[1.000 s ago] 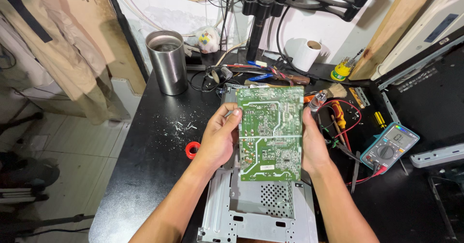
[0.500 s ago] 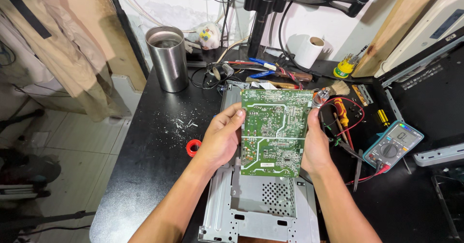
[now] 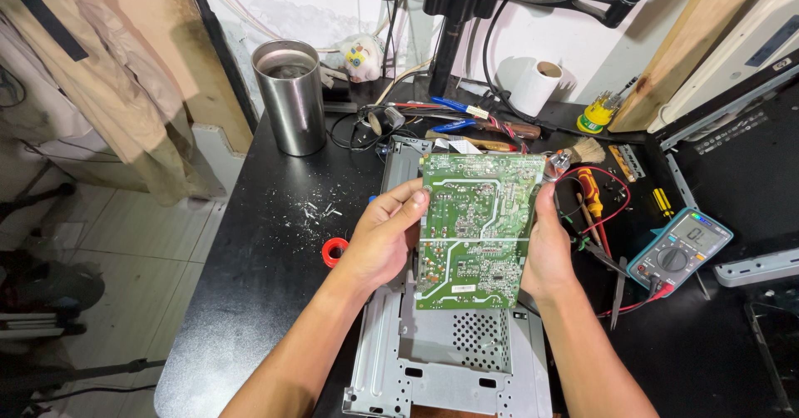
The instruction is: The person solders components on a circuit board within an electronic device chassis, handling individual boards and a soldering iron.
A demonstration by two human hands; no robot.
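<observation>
a black worktable (image 3: pixel 250 277) stands against a white wall, with a tiled floor off to the left and beige cloth hanging there. at the back of the table stand a steel tumbler (image 3: pixel 290 96), a roll of white paper (image 3: pixel 533 87) and the black post of a stand (image 3: pixel 446 31). cables, pliers with blue handles (image 3: pixel 454 114) and a brush (image 3: pixel 579 152) crowd the space just beyond the hands. a small red ring of tape (image 3: pixel 334 250) lies near the left wrist, with bits of metal scrap scattered beside it. to the right sit a multimeter (image 3: pixel 680 250) with red and black leads and an orange-handled screwdriver (image 3: pixel 588 192). a grey perforated metal chassis (image 3: pixel 454 356) lies under the hands; its lower edge is cut off by the frame, and its upper part is hidden behind the board. the far-right objects are dark and hard to make out. the green circuit board (image 3: pixel 477 228) is held above the chassis, solder side up. the left hand (image 3: pixel 384 237) pinches its left edge, fingers curled closed on it, thumb on top. the right hand (image 3: pixel 547 247) clasps the right edge, thumb along the board's face, the other fingers hidden beneath.
</observation>
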